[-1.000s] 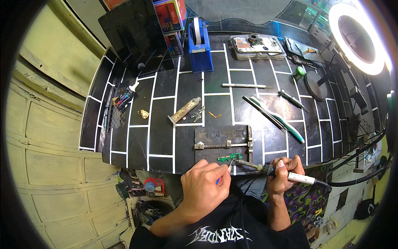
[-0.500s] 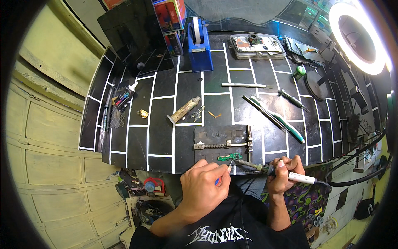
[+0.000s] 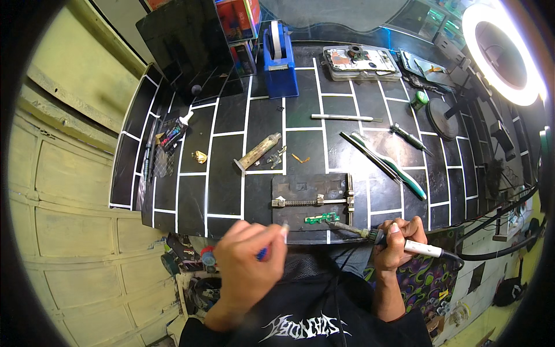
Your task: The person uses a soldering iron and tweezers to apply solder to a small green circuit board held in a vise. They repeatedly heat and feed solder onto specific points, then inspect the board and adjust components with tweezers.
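My right hand (image 3: 399,242) is closed round a white-handled soldering iron (image 3: 421,248), held like a pen. The iron's tip reaches the right end of a small green circuit board (image 3: 321,218), touching it or very near it. This board lies on a dark board holder (image 3: 309,188) with a metal clamp bar, at the table's front edge. Off to the left, my left hand (image 3: 250,251) is curled shut around a small blue object (image 3: 262,254). Its fingers cover most of it, and the hand is slightly blurred.
Beyond the holder lie a syringe tube (image 3: 258,152), a toothbrush (image 3: 393,166), a screwdriver (image 3: 409,139) and a slim metal tool (image 3: 346,117). A blue tape dispenser (image 3: 280,75) and a plastic case (image 3: 361,72) stand farther back. A ring light (image 3: 467,40) shines at the right. The iron's black cable (image 3: 491,255) runs rightward.
My left hand has moved left, away from the green circuit board, still closed on the blue object. My right hand and the soldering iron have stayed almost in place.
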Tool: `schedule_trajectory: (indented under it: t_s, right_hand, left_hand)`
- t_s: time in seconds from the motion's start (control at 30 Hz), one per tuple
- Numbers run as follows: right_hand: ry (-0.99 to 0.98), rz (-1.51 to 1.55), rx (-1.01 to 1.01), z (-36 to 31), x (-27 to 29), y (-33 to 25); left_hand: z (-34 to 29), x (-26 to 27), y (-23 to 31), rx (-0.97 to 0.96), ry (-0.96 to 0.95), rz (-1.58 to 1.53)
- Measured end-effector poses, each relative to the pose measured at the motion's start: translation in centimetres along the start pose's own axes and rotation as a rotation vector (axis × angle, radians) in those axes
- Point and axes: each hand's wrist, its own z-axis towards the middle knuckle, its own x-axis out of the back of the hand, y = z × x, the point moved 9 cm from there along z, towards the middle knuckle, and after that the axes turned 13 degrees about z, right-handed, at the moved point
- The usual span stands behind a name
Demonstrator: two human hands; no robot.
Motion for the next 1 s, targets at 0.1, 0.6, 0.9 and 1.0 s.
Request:
schedule_trajectory:
  t_s: [0.1, 0.6, 0.9, 1.0]
  right_hand:
    - [0.002, -0.078, 0.045, -0.1, 0.4, 0.0]
    - [0.132, -0.079, -0.030, 0.2, 0.4, -1.0]
    - [0.200, -0.017, -0.062, 0.3, 0.6, -0.8]
    - [0.155, -0.049, -0.036, 0.3, 1.0, -0.5]
  left_hand:
    - [1.0, 1.5, -2.0, 0.020, 0.122, 0.200]
    - [2.4, 2.1, -4.5, -0.015, 0.201, 0.529]
    - [-2.8, -2.9, 2.8, -0.506, 0.160, 0.239]
    - [-3.5, -4.5, 3.4, -0.534, 0.159, 0.294]
